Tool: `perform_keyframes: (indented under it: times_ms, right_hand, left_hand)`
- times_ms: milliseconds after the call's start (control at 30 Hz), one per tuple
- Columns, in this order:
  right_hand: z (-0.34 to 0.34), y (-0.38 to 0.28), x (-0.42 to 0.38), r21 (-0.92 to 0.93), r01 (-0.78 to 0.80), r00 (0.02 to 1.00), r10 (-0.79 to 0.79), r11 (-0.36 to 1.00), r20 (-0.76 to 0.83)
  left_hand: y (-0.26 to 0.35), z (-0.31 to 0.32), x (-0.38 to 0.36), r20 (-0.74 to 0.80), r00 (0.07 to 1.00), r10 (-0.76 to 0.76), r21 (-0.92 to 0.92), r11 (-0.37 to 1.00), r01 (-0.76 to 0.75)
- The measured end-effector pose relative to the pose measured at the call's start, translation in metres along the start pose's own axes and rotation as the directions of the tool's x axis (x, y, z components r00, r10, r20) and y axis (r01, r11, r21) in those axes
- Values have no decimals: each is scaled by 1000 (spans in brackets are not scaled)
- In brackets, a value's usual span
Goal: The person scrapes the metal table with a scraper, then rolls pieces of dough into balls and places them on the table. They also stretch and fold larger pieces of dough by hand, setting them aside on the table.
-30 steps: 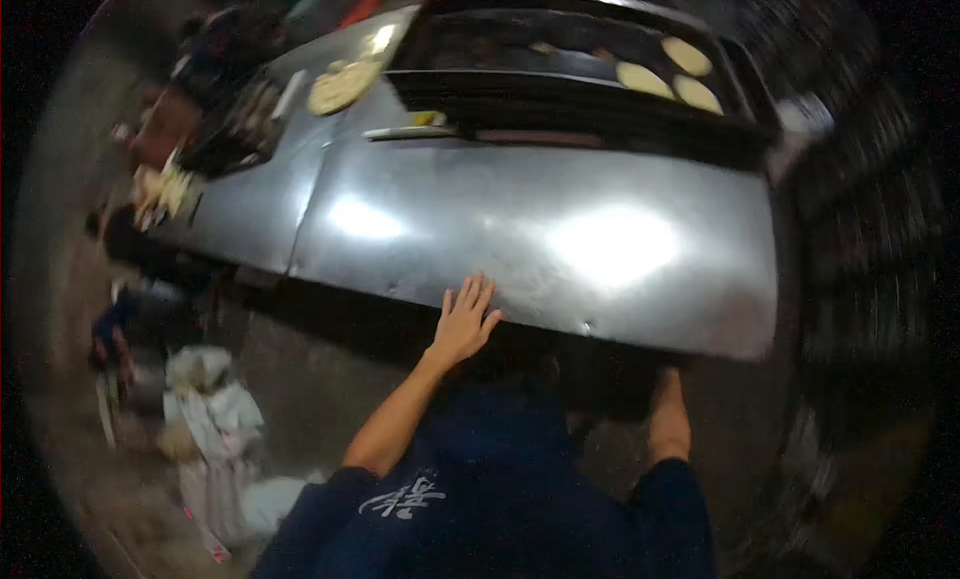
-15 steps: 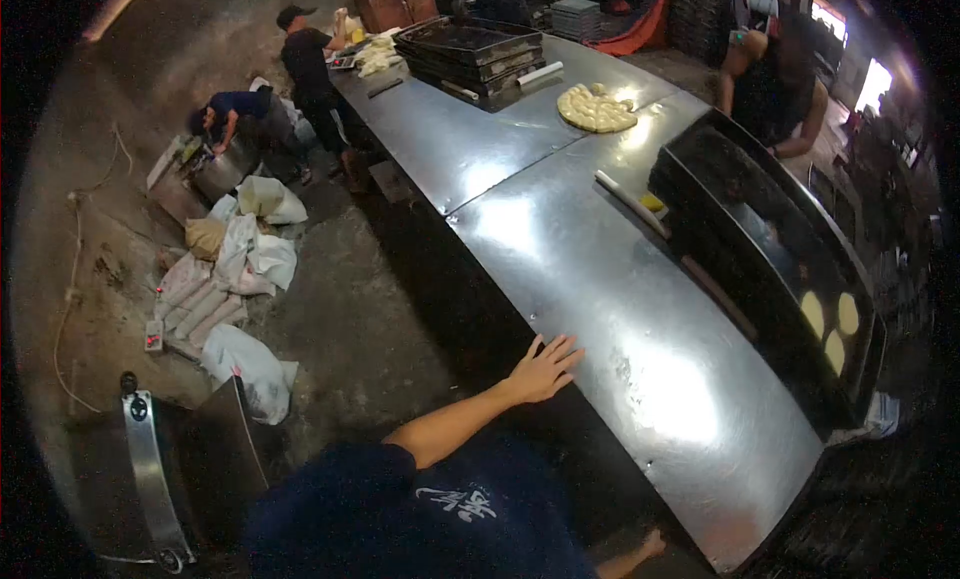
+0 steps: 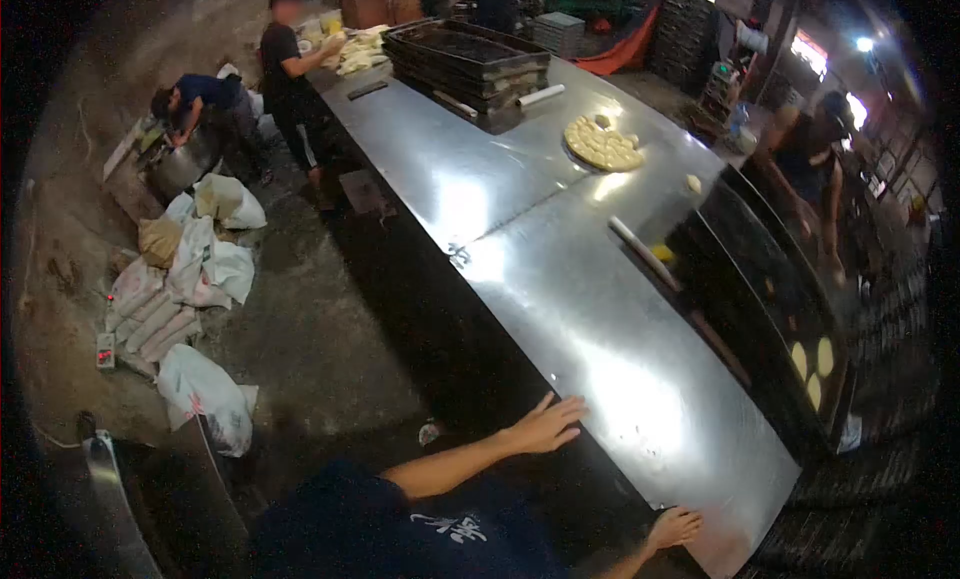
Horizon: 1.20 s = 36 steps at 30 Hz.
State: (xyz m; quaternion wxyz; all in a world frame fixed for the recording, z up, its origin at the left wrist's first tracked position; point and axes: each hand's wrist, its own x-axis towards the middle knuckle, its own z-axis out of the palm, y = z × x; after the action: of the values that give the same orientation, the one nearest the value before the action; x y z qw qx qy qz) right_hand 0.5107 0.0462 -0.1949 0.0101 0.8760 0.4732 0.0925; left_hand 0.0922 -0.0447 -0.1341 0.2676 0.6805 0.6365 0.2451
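My left hand (image 3: 547,425) rests at the near edge of the metal table (image 3: 560,309), fingers apart and holding nothing. Further down the same edge, my right hand (image 3: 676,528) has its fingers curled together over the rim; what they hold, if anything, I cannot make out. Across the tabletop from my hands lies a white rolling pin (image 3: 645,252), beside a large black tray (image 3: 770,289) with three flat pale dough pieces (image 3: 825,355) at its near end. A round mass of dough pieces (image 3: 603,145) sits farther up the table.
Stacked black trays (image 3: 468,59) stand at the far end, with another white roller (image 3: 541,96) beside them. One person (image 3: 290,79) stands at the far left, another (image 3: 205,104) bends over a metal pot (image 3: 182,167), and a third (image 3: 805,164) is across the table. Sacks (image 3: 205,259) lie on the floor.
My right hand has come up to the table edge. The view has shifted, and my left hand remains by the edge. The person across has moved to the right, and a small dough piece now shows near the tray.
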Motion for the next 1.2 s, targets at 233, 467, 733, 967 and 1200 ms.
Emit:
perform_keyframes:
  times_ms: [233, 467, 733, 967, 1200]
  right_hand:
    - [-55, -179, -115, 40, 195, 979, -197, 980, 57]
    - [-125, -348, -219, 314, 579, 776, -627, 752, 70]
    - [-162, -594, -317, 526, 821, 424, -856, 224, -296]
    - [-204, -793, -427, 538, 828, 359, -887, 159, -291]
    - [-255, -912, -475, 557, 831, 218, -917, -5, -333]
  left_hand:
    - [-110, -107, -100, -182, 960, -214, -187, 966, 179]
    - [-247, -230, -188, -554, 667, -499, -394, 862, 318]
    - [-412, -482, -159, -736, 552, -392, -114, 875, 470]
    - [-587, -704, -74, -768, 542, -342, 54, 808, 586]
    - [-743, -813, 10, -757, 572, -315, 239, 682, 692]
